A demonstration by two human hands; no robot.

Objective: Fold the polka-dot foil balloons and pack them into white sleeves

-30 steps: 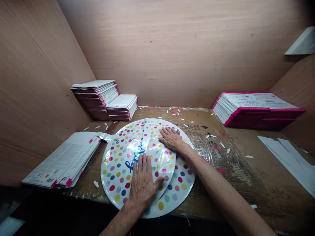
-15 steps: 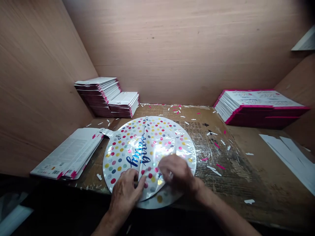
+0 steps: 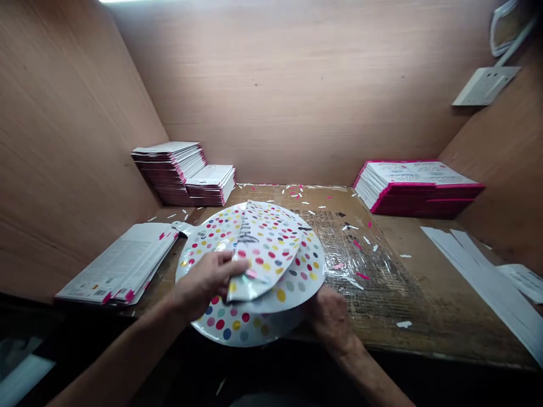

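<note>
A flat, round foil balloon (image 3: 292, 285) with coloured dots lies partly folded, its near edge lifted off another dotted foil balloon (image 3: 237, 333) underneath. A folded flap with dark lettering rests on top. My left hand (image 3: 207, 277) pinches the near left corner of that flap between thumb and fingers. At the right edge, my right hand (image 3: 331, 311) is curled against the lifted balloon, with its fingertips hidden below it. The pale tail (image 3: 183, 227) of a balloon points left.
Printed cards (image 3: 119, 260) lie at left. Stacks of white cards (image 3: 169, 172) and pink-edged cards (image 3: 416, 189) stand by the back wall. Paper scraps (image 3: 360, 276) litter the cardboard-covered table (image 3: 382, 305). White strips (image 3: 479, 277) lie right, below a wall socket (image 3: 486, 86).
The upper balloon's folded flap has been lifted and shifted, with my left hand now pinching its corner. My right hand has gone from the balloon's top to its right edge.
</note>
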